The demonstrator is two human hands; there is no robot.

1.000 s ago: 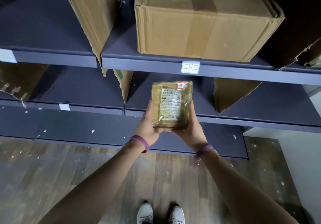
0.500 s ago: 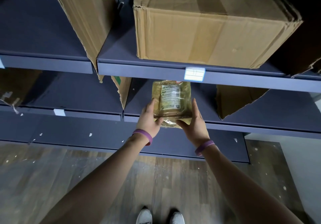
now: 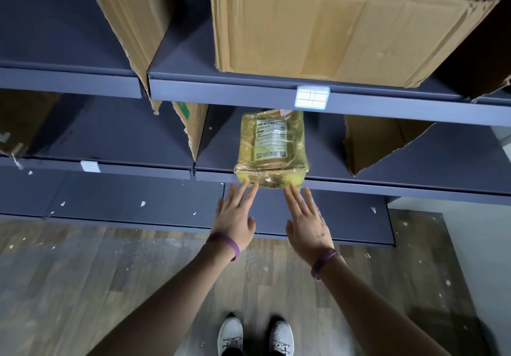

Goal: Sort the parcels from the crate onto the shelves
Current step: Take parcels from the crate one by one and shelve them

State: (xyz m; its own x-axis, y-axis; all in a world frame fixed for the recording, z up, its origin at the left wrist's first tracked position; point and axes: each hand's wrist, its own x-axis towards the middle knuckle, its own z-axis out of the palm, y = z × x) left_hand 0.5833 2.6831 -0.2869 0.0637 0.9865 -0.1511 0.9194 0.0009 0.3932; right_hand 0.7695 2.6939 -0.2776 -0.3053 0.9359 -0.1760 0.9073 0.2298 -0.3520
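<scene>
A small parcel (image 3: 272,148) wrapped in yellowish clear tape, with a white shipping label on top, lies on the middle shelf (image 3: 387,188), its near end at the shelf's front edge. My left hand (image 3: 235,214) and my right hand (image 3: 307,220) are stretched out flat just below it. Their fingertips reach the parcel's near end; neither hand grips it. The crate is out of view.
A large cardboard box (image 3: 340,24) sits on the upper shelf (image 3: 249,90) above the parcel. Torn cardboard dividers (image 3: 190,126) stand left and right (image 3: 376,142) of the parcel's bay. A lower shelf (image 3: 138,201) and wooden floor lie below, with my shoes.
The parcel went from being held in both hands to lying on the middle shelf. Both hands let go, opened flat and drew back to its near end.
</scene>
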